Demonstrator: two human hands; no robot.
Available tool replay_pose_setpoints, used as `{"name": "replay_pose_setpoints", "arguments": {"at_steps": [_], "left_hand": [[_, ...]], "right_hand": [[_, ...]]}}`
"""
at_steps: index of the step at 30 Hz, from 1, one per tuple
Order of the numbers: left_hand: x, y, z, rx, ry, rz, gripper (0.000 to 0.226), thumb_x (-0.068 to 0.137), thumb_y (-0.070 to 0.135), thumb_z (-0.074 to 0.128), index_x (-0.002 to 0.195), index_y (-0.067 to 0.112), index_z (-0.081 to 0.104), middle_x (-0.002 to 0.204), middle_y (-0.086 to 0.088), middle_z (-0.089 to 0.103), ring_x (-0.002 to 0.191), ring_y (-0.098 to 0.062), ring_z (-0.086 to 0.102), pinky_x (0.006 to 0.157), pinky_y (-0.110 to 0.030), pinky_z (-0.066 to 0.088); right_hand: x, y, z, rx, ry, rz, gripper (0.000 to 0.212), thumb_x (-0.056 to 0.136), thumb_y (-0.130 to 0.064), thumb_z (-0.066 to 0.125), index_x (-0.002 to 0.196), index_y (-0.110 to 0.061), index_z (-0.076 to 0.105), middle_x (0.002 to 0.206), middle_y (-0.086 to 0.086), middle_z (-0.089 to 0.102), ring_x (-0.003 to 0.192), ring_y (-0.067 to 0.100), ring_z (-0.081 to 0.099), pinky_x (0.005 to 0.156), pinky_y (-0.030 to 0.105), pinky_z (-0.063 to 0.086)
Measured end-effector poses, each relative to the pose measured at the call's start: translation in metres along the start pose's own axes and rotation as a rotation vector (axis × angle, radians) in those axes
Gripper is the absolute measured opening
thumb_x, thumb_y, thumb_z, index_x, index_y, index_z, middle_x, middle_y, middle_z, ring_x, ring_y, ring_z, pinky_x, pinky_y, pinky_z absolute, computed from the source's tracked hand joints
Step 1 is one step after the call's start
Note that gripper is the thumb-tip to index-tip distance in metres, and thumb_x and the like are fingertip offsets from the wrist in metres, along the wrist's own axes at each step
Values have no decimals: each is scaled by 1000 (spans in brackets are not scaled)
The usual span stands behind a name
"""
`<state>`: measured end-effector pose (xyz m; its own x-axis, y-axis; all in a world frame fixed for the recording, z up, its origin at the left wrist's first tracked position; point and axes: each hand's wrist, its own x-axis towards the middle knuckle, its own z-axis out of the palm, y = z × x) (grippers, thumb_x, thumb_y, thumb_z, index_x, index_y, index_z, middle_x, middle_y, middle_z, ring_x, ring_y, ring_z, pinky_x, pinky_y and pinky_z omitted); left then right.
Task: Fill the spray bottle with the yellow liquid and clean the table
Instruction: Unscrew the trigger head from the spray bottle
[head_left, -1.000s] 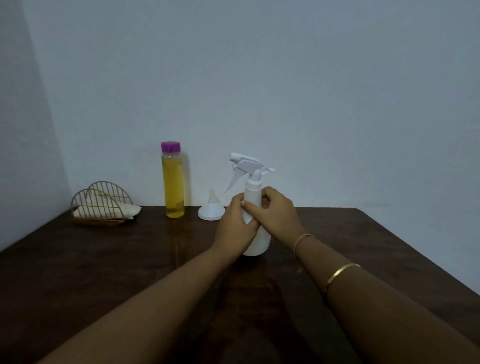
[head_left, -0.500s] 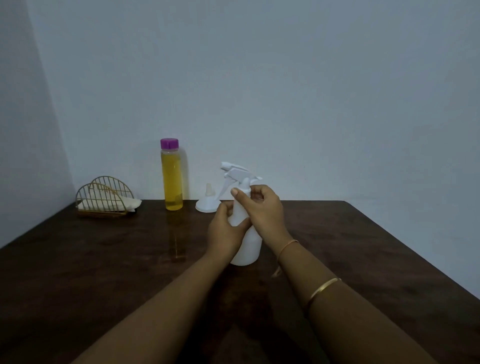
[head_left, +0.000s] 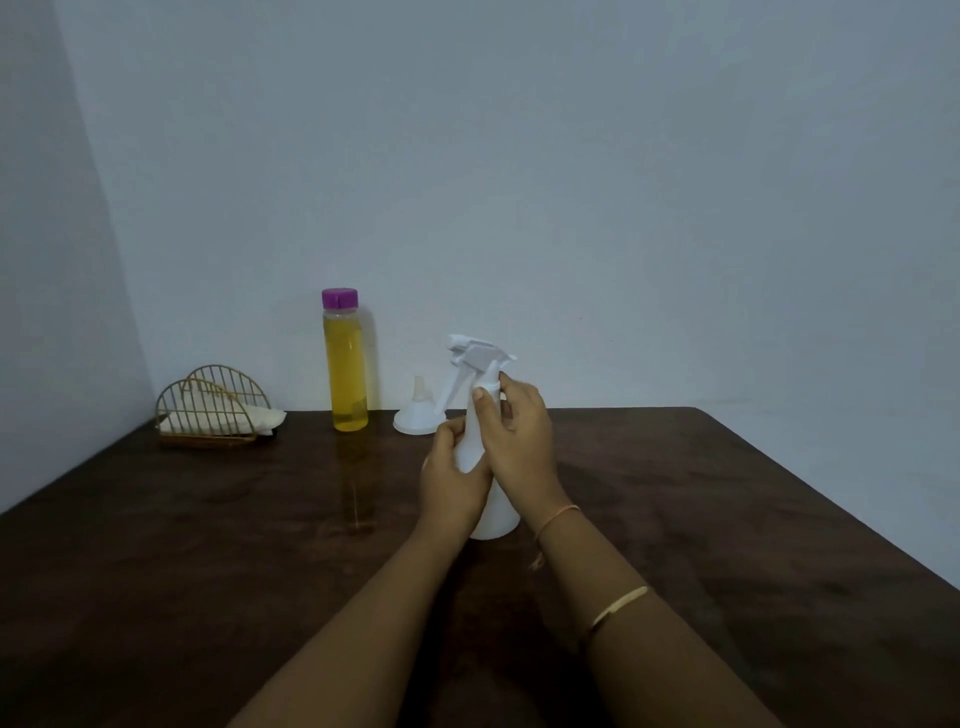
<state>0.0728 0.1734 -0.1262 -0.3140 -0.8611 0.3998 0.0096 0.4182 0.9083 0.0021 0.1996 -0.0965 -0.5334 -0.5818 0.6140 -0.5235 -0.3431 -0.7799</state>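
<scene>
Dark wooden table (head_left: 208, 545) bare mid-front. White spray bottle (head_left: 493, 512) standing there; my left hand (head_left: 451, 483) wraps body, right hand (head_left: 522, 441) pinches neck collar. Brace body firm, twist collar only, lift trigger head (head_left: 475, 358) straight.

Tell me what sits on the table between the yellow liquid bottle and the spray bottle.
In the head view, a white funnel stands upside down between the yellow liquid bottle and the spray bottle; nothing else is there.

Both forearms reaching forward, left hand (head_left: 453, 483) wrapped in a low grip, right hand (head_left: 522, 444) curled higher, thumb up
</scene>
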Motion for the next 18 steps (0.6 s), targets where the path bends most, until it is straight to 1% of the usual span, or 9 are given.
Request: {"name": "replay_pose_setpoints", "arguments": {"at_steps": [2, 4, 7, 9, 11, 13, 15, 16, 18], "left_hand": [[-1, -2, 0, -6, -1, 1, 36, 88, 24, 62, 122, 16, 50, 111, 5, 58, 102, -9, 54, 79, -22, 44], [-2, -4, 0, -21, 4, 17, 36, 88, 24, 62, 122, 18, 50, 112, 6, 57, 104, -9, 54, 84, -25, 46], [-2, -7, 3, -6, 16, 38, 44, 87, 26, 63, 127, 19, 48, 116, 6, 55, 107, -9, 52, 88, -27, 46], [-2, -9, 3, 2, 17, 44, 48, 85, 31, 64, 129, 20, 47, 116, 10, 53, 103, -5, 51, 83, -20, 45], [0, -10, 3, -1, 3, 46, 49, 84, 32, 66, 128, 22, 47, 114, 12, 53, 98, -1, 50, 77, -16, 43], [2, -10, 2, -12, -12, 35, 50, 84, 30, 67, 128, 21, 47, 116, 11, 53, 101, -3, 51, 80, -17, 43], [3, -10, 0, -9, -27, 27, 50, 84, 30, 67, 128, 21, 47, 113, 13, 53, 97, 0, 50, 76, -12, 41], [3, -9, 0, 0, -35, 23, 49, 83, 31, 67, 127, 22, 47, 111, 14, 52, 93, 3, 50, 71, -8, 39], [4, -8, -1, 16, -51, 15, 48, 83, 32, 67, 126, 24, 47, 108, 16, 52, 88, 5, 49, 66, -6, 37]], "right_hand": [[2, 1, 1, -6, -1, 23, 45, 84, -39, 66, 119, -13, 54, 117, 1, 51, 100, 10, 57, 83, 25, 50], [3, 1, 0, 32, 22, 50, 52, 74, -42, 75, 114, -20, 49, 115, 0, 53, 99, 12, 59, 82, 27, 53], [5, 3, -3, 75, 44, 61, 33, 77, -32, 75, 100, -22, 54, 103, 2, 64, 93, 14, 64, 77, 26, 56], [6, 4, -8, 67, 20, 43, 20, 81, -28, 71, 96, -26, 59, 97, -2, 67, 89, 9, 65, 72, 16, 54], [10, 6, -15, 98, -35, 51, 9, 85, -23, 64, 94, -26, 64, 92, -7, 68, 87, 8, 64, 68, 14, 52], [13, 5, -19, 147, -101, 99, 22, 88, -23, 61, 109, -19, 64, 103, -4, 66, 95, 10, 62, 76, 21, 52], [14, 3, -16, 108, -106, 128, 48, 84, -28, 67, 128, -15, 51, 120, -2, 54, 106, 11, 56, 86, 25, 51], [13, 2, -13, 72, -75, 115, 55, 81, -30, 71, 128, -16, 47, 118, -3, 52, 104, 10, 55, 85, 20, 50], [9, -1, -8, 42, -8, 80, 57, 77, -27, 75, 124, -17, 44, 101, -7, 54, 92, 4, 56, 73, 9, 46]]}}
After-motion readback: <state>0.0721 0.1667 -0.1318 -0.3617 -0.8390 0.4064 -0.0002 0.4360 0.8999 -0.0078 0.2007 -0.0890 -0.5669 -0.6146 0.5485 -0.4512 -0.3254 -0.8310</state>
